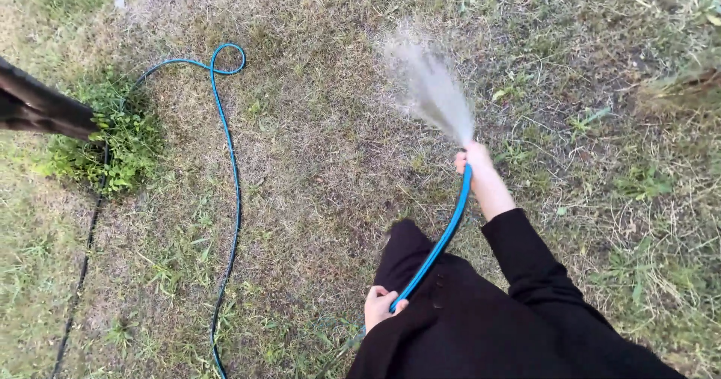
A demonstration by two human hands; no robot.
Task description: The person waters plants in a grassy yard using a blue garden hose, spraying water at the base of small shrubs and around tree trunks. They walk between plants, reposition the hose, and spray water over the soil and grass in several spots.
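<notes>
The right hand [475, 160] is stretched out ahead over the lawn [323, 169], fingers wrapped tightly around the end of a blue hose [443, 232], from which a fan of water spray [429, 86] shoots up and away toward the far edge of the grass. The left hand [381, 306] sits low and close to the body, fingers curled around the same hose farther back, so the hose runs as a taut diagonal between the two hands. Both arms wear black sleeves. Beyond the left hand the hose disappears behind the dark clothing; its remaining length lies on the ground well to the left, snaking from the near edge of the lawn up to a small loop near the far left. A thinner black line [84, 251] runs roughly alongside it. A clump of green weeds [113, 142] grows at the left edge, where a dark slanted beam [37, 107] juts in. The grass is mostly dry and brownish.
</notes>
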